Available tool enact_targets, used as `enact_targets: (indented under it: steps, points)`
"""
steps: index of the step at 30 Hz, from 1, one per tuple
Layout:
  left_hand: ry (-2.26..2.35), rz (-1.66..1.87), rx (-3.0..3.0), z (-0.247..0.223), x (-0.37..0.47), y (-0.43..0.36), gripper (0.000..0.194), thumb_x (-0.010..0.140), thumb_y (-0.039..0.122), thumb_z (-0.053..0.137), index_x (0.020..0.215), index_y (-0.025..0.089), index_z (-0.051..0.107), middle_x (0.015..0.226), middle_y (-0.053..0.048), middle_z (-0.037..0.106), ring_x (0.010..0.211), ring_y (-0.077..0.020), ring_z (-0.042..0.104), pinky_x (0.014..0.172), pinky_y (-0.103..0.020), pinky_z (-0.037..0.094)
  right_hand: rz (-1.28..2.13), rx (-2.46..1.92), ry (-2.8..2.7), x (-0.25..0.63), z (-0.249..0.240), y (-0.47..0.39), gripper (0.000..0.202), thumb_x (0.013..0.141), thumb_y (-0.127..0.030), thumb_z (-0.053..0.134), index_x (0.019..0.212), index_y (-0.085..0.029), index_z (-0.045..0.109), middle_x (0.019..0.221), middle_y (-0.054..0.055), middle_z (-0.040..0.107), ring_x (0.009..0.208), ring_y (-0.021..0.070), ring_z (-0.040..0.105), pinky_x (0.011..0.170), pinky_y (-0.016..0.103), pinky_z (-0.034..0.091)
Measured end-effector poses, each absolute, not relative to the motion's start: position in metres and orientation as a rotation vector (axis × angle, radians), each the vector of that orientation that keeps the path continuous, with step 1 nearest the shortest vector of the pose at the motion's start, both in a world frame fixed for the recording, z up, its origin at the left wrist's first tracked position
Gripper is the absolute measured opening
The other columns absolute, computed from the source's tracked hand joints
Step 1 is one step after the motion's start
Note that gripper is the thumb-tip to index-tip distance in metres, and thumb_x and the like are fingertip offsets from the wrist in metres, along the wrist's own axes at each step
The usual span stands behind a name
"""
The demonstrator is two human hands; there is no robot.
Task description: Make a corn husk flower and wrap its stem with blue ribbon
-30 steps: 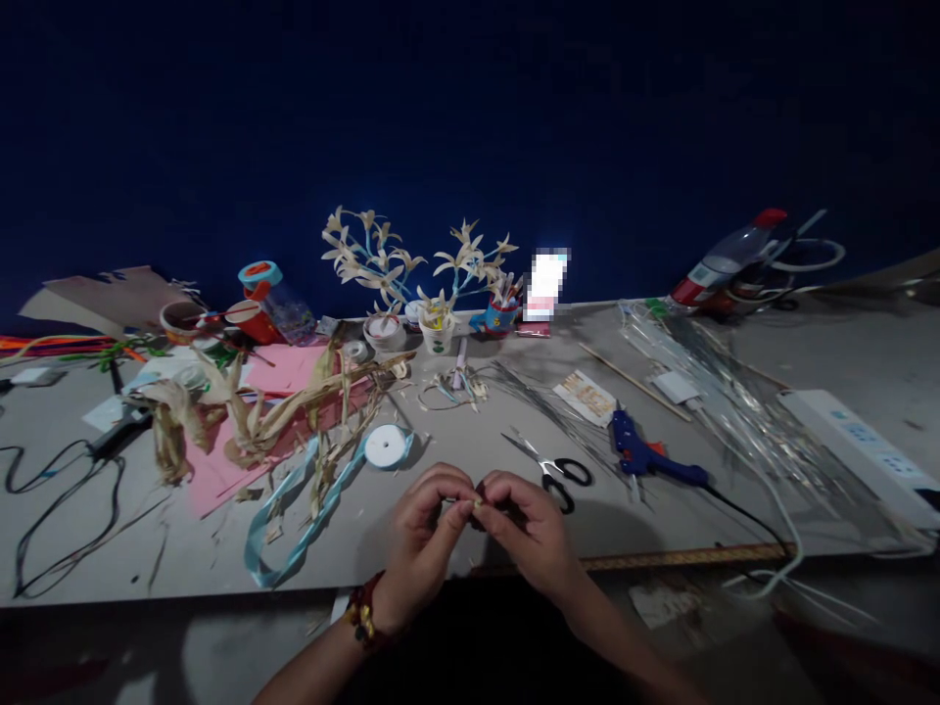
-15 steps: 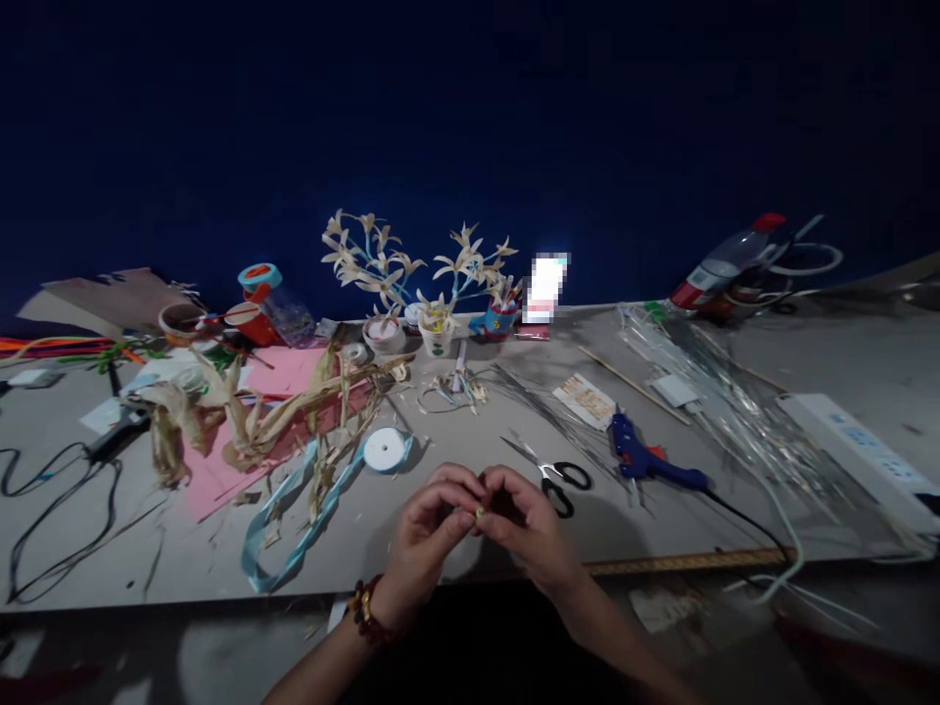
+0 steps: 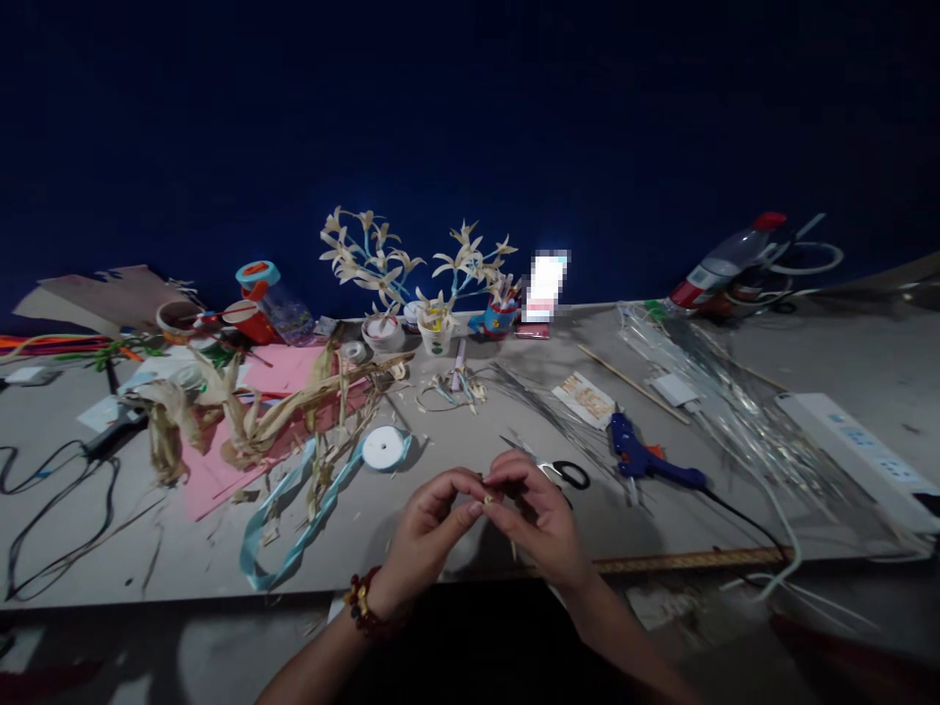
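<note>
My left hand (image 3: 439, 524) and my right hand (image 3: 535, 514) meet at the fingertips above the table's front edge. Between them they pinch a small pale yellowish piece (image 3: 488, 500), too small to name and mostly covered by the fingers. Black-handled scissors (image 3: 562, 474) lie just beyond my right hand, partly hidden by it. Farther right rests a blue glue gun (image 3: 646, 455). To the left of my hands are a white spool (image 3: 383, 447) and a loop of light blue ribbon (image 3: 254, 553). Dried corn husks (image 3: 257, 436) spread over pink paper (image 3: 212, 485).
Husk flowers on blue stems stand in a white cup (image 3: 436, 338) at the back. Thin wires (image 3: 543, 401) and a small card (image 3: 584, 399) lie mid-table. A power strip (image 3: 859, 441), plastic bags (image 3: 720, 392) and a tilted bottle (image 3: 730, 259) occupy the right.
My right hand has shifted slightly and now covers more of the scissors' handles. The fingertips have moved a little to the right with the pale piece. The view has shifted very slightly.
</note>
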State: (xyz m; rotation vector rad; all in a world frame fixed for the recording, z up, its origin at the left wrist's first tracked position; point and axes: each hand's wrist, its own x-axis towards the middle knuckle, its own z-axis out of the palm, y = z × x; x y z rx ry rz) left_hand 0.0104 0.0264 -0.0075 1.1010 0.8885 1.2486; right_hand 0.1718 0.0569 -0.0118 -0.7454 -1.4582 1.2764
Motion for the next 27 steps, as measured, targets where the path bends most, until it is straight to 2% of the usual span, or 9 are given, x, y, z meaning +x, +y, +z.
enact_targets:
  steps: [4, 10, 13, 17, 27]
  points:
    - [0.883, 1.218, 1.012, -0.011, 0.009, 0.027, 0.015, 0.090, 0.033, 0.070, 0.092, 0.018, 0.068, 0.093, -0.005, 0.067, 0.093, -0.0198, 0.061, 0.087, -0.032, 0.047, 1.217, -0.729, -1.509, 0.173, -0.011, 0.059, 0.007, 0.089, -0.025, 0.071, 0.095, -0.025, 0.069, 0.089, 0.002, 0.059, 0.084, 0.0176, 0.057, 0.074, 0.029, 0.048]
    - [0.855, 1.139, 0.890, -0.012, 0.005, 0.030, 0.021, 0.085, 0.036, 0.075, 0.089, 0.017, 0.066, 0.088, -0.004, 0.064, 0.088, -0.0182, 0.059, 0.083, -0.029, 0.044, 1.173, -0.674, -1.656, 0.178, -0.003, 0.063, 0.014, 0.091, -0.021, 0.069, 0.103, -0.025, 0.074, 0.088, 0.004, 0.065, 0.083, 0.0178, 0.061, 0.073, 0.031, 0.049]
    - [0.869, 1.115, 0.861, -0.013, 0.004, 0.032, 0.024, 0.082, 0.036, 0.079, 0.086, 0.016, 0.067, 0.085, -0.003, 0.064, 0.084, -0.0168, 0.058, 0.079, -0.027, 0.043, 1.142, -0.670, -1.695, 0.179, 0.003, 0.066, 0.011, 0.089, -0.019, 0.072, 0.098, -0.024, 0.076, 0.085, 0.003, 0.067, 0.080, 0.0165, 0.063, 0.071, 0.029, 0.050]
    - [0.830, 1.030, 0.854, -0.012, 0.000, 0.035, 0.022, 0.082, 0.033, 0.079, 0.083, 0.015, 0.067, 0.079, -0.002, 0.064, 0.075, -0.0134, 0.055, 0.075, -0.025, 0.042, 1.156, -0.677, -1.789, 0.183, 0.012, 0.069, 0.003, 0.088, -0.018, 0.074, 0.088, -0.021, 0.073, 0.080, 0.002, 0.069, 0.074, 0.0147, 0.064, 0.070, 0.027, 0.050]
    - [0.830, 0.874, 0.961, 0.006, -0.010, 0.039, 0.024, 0.083, 0.036, 0.077, 0.083, 0.015, 0.066, 0.079, -0.003, 0.065, 0.076, -0.0145, 0.056, 0.075, -0.026, 0.042, 1.215, -0.759, -1.887, 0.189, 0.014, 0.071, 0.012, 0.089, -0.026, 0.074, 0.081, -0.020, 0.067, 0.077, 0.000, 0.067, 0.071, 0.0126, 0.063, 0.069, 0.024, 0.048]
